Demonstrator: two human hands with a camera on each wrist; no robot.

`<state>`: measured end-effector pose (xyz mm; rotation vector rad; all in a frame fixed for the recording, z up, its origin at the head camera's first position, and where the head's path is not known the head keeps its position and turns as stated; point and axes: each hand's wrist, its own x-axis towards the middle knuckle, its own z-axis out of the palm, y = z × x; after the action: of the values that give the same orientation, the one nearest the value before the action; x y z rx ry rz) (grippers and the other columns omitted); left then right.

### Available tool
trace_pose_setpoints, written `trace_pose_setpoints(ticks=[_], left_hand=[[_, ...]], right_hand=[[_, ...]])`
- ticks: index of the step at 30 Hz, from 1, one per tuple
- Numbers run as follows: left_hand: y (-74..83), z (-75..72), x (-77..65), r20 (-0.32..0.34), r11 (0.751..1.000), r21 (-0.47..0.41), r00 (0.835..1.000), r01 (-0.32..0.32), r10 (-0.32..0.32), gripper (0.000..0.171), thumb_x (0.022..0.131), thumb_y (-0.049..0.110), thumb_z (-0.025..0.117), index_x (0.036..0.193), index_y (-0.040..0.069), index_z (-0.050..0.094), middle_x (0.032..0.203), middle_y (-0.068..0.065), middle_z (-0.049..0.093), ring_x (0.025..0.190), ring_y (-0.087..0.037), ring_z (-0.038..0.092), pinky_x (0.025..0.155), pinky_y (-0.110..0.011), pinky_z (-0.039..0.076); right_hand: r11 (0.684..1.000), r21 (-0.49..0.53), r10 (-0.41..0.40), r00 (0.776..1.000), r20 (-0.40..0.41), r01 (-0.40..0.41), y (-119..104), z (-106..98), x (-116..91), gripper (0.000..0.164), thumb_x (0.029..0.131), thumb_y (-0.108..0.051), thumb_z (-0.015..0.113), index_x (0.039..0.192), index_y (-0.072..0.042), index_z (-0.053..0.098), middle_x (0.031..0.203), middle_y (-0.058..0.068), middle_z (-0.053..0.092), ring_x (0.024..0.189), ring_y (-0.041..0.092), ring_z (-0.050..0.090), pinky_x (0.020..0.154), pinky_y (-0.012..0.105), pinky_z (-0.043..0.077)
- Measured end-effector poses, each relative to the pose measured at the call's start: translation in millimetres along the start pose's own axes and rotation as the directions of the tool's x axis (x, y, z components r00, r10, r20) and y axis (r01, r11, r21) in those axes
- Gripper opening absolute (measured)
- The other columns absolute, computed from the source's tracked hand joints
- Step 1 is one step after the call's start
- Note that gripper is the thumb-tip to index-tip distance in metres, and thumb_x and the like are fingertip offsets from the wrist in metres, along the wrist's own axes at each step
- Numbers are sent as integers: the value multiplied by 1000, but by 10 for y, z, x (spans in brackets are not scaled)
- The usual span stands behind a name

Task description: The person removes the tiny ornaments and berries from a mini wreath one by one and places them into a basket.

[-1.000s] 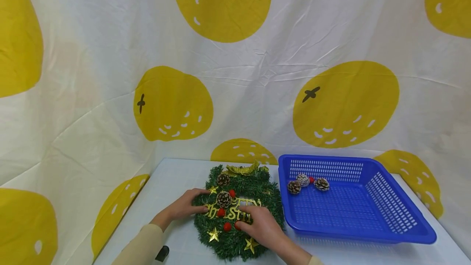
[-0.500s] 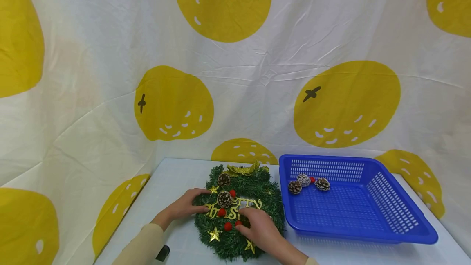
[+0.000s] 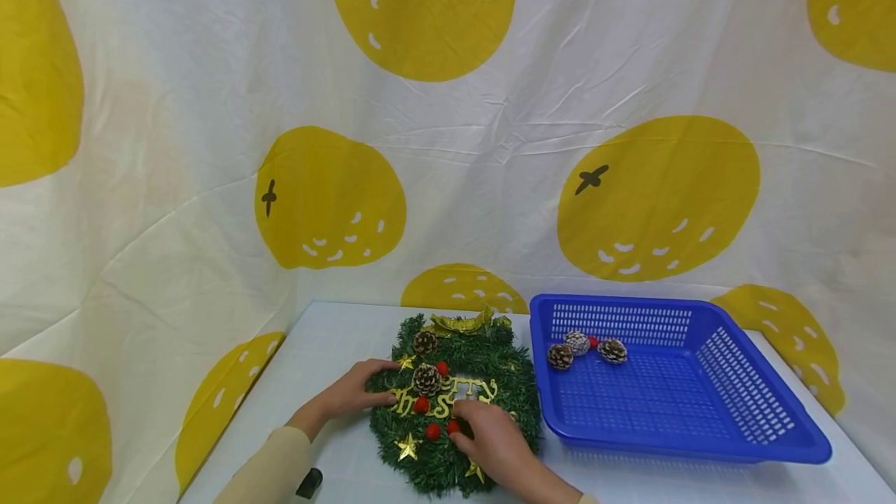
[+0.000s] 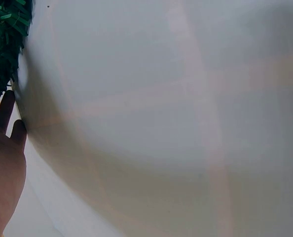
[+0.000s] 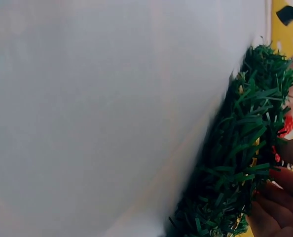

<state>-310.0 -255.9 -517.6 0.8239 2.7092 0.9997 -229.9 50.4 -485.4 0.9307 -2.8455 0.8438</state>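
Note:
A green tinsel wreath (image 3: 434, 477) lies on the table, with gold "Merry Christmas" lettering (image 3: 441, 408) across its middle. On it sit a large pine cone (image 3: 427, 379), a smaller one (image 3: 425, 342), several red berries (image 3: 433, 432) and gold stars (image 3: 407, 447). My left hand (image 3: 353, 389) rests on the wreath's left side, fingers extended. At its lower middle, my right hand (image 3: 493, 434) pinches a red berry (image 3: 453, 426) between thumb and forefinger. In the right wrist view, tinsel (image 5: 245, 138) partly hides those fingertips. The left wrist view catches only the wreath's edge (image 4: 6, 37).
Right of the wreath stands a blue plastic basket (image 3: 658, 403), holding pine cones (image 3: 612, 351) and a red berry (image 3: 593, 342). A gold ribbon (image 3: 462, 323) tops the wreath. Behind the table (image 3: 336, 325) hangs a white cloth with yellow fruit prints (image 3: 329, 201).
My right forefinger has drawn in toward the thumb, closing round the red berry. The left hand, wreath and basket stay where they were.

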Motion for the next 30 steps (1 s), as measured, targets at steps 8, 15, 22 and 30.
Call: trace_pose_setpoints(ticks=[8, 15, 22, 30], left_hand=[[-1, -2, 10, 5, 1000, -9, 1000, 11, -11, 60, 92, 37, 69, 139, 5, 51, 140, -16, 50, 131, -40, 42, 104, -62, 33], [-8, 1, 13, -2, 1000, 1, 1000, -2, 2, 59, 92, 37, 68, 139, 6, 51, 140, -15, 50, 131, -40, 43, 104, -62, 33], [-9, -6, 13, 1, 1000, -1, 1000, 4, -4, 60, 92, 38, 68, 140, 5, 51, 140, -16, 50, 131, -40, 42, 104, -62, 32], [-9, 1, 11, 1, 1000, -6, 1000, -10, 10, 60, 92, 37, 68, 139, 4, 51, 140, -17, 50, 131, -41, 43, 104, -63, 32]], right_hand=[[999, -39, -12, 1000, 20, 13, 5, 23, -22, 28, 84, -22, 78, 110, -11, 73, 116, 6, 69, 105, 21, 65, 81, 36, 55], [999, -52, -3, 999, 35, 5, -2, 28, -24, 29, 84, -20, 78, 111, -10, 73, 121, 7, 67, 113, 23, 63, 83, 38, 55], [998, -70, 9, 999, 40, -6, -36, 29, -16, 30, 85, -20, 77, 112, -10, 74, 121, 5, 67, 111, 22, 64, 81, 36, 56], [998, -53, 21, 1000, 24, -19, -34, 36, -20, 24, 83, -20, 79, 105, -13, 75, 120, 5, 67, 107, 22, 65, 79, 36, 56]])
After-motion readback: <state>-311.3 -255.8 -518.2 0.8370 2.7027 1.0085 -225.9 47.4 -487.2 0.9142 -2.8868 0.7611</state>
